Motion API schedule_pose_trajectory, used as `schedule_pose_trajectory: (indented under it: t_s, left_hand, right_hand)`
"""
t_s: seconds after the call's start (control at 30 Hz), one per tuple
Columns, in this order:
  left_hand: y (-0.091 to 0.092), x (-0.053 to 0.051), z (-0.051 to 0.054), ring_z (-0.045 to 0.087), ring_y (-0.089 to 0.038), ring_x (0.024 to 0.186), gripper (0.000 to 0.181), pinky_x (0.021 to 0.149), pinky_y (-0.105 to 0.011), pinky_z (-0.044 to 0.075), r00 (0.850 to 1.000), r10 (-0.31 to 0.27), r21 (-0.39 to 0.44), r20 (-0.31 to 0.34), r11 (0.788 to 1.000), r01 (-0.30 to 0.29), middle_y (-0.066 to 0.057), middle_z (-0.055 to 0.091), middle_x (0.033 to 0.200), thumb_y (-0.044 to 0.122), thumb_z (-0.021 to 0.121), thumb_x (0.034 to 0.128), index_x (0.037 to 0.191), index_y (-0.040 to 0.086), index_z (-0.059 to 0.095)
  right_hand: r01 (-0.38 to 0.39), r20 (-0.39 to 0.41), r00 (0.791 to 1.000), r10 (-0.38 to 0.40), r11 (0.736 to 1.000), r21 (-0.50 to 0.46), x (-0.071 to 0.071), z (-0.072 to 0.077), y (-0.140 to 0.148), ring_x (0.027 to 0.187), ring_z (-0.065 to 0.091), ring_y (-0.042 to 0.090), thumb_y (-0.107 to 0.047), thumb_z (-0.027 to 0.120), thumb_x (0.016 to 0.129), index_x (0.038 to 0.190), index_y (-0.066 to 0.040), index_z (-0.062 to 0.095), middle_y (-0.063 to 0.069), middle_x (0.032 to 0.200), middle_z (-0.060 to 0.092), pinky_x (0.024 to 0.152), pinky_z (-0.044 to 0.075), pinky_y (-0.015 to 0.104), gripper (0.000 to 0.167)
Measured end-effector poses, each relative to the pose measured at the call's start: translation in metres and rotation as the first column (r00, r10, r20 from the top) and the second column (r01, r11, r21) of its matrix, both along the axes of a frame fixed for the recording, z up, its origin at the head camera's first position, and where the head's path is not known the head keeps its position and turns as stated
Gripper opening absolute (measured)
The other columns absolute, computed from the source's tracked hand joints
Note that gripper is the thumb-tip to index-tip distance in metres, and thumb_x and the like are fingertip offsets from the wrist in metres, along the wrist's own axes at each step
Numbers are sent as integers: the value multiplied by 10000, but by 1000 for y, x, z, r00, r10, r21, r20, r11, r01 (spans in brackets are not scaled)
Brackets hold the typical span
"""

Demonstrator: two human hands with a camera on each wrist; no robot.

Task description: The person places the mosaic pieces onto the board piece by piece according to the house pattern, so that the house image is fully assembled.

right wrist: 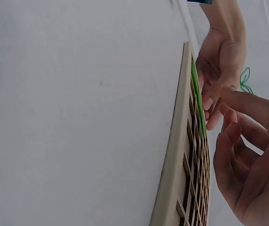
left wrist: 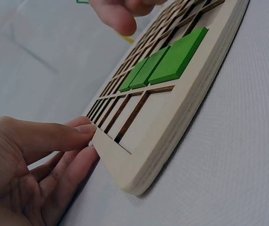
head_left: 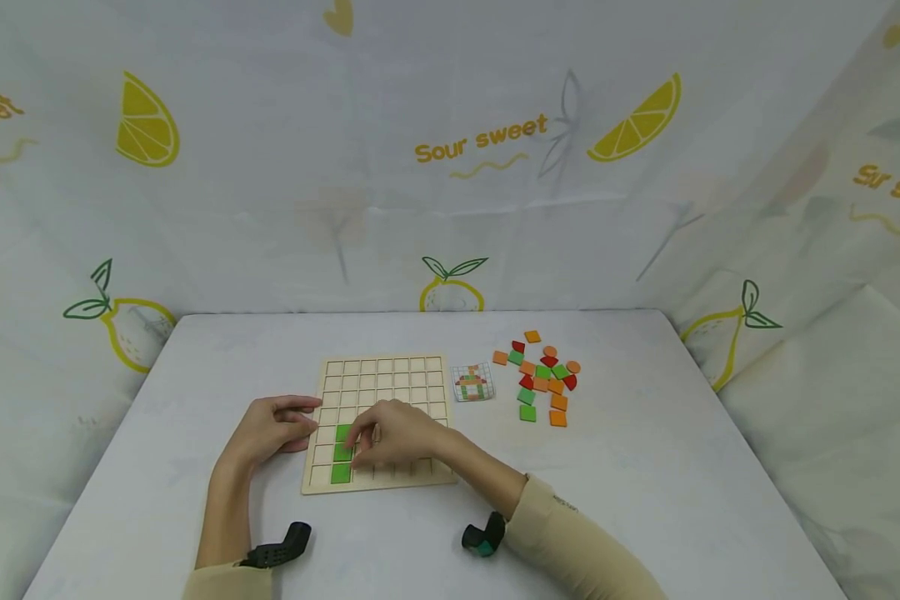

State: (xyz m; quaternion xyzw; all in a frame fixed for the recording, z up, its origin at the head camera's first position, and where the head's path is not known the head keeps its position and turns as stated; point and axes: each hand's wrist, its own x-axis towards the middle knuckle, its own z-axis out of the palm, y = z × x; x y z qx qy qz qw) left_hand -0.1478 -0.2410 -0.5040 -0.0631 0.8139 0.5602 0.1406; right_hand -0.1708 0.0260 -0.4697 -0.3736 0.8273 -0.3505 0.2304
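Observation:
A wooden grid board [head_left: 427, 392] lies flat on the table, and three green square tiles [head_left: 341, 473] sit in a line in its second column from the left. My left hand [head_left: 268, 429] rests at the board's left edge; the left wrist view has its thumb and fingertips touching the rim. Over the lower left part of the board hovers my right hand [head_left: 401, 433], beside the green tiles. Its fingers are loosely bent, with no tile seen between them in the right wrist view [right wrist: 252, 155]. The hand covers some grid cells in the head view.
Right of the board lies a small pattern card [head_left: 472, 382] with a coloured picture on a grid. Farther right, loose orange, red and green tiles [head_left: 542, 372] are scattered on the white table [head_left: 622, 500]. A lemon-print cloth [head_left: 285, 233] hangs behind.

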Motion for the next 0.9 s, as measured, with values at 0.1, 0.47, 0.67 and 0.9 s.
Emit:
schedule_pose_trajectory:
  t_s: [0.1,0.47,0.67,0.9]
  left_hand:
    - [0,-1,-1,727,-96,842,504,718,-274,676,1000,8,-6,1,1000,-8,-52,771,965,42,807,945,1420,-52,664]
    - [2,-2,-1,721,-107,836,520,700,-266,671,1000,20,-18,-5,1000,-20,-63,762,969,34,819,926,1416,-51,667]
    - [2,-1,0,722,-109,840,513,707,-271,673,1000,13,-15,-4,1000,-13,-62,762,965,32,817,928,1412,-50,670]
    - [2,-1,0,722,-100,849,511,718,-260,669,1000,20,-5,23,1000,-20,-38,756,966,34,816,936,1421,-31,670]
  right_hand:
    - [28,33,999,-26,998,-51,-10,2,12,638,552,-6,-192,850,939,1094,-120,820,-103,788,690,619,452,154,173]
    - [252,135,963,-233,957,-145,-51,-4,70,599,560,95,-167,824,959,1121,-30,801,-5,839,666,573,480,194,214]
    - [369,173,922,-346,920,-129,-67,-9,104,613,560,141,-191,807,972,1137,-30,789,-17,816,637,561,511,237,232]
    - [500,222,853,-472,862,-86,-80,-15,144,631,598,139,-208,793,981,1170,-41,776,-4,845,654,574,568,238,254]
